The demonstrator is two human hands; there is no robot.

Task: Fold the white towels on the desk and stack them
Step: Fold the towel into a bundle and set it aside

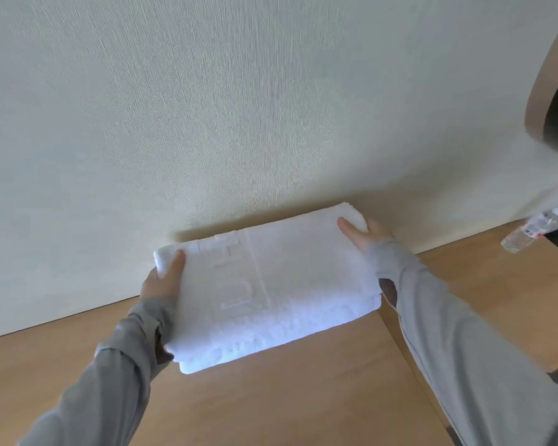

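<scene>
A folded white towel (271,284) with a raised woven pattern lies across the middle of the view, over the wooden desk (287,397) and close to the wall. My left hand (161,281) grips its left end, thumb on top and fingers hidden beneath. My right hand (364,235) grips its far right corner, thumb on top. Both arms wear grey sleeves. Whether the towel rests on the desk or is held just above it is unclear. The layered edges show at the near side.
A pale textured wall (239,107) rises right behind the towel. A clear plastic water bottle (529,231) lies on the desk at the far right. A brown-framed dark object (551,91) hangs at the upper right. A seam (400,349) divides the desk surface.
</scene>
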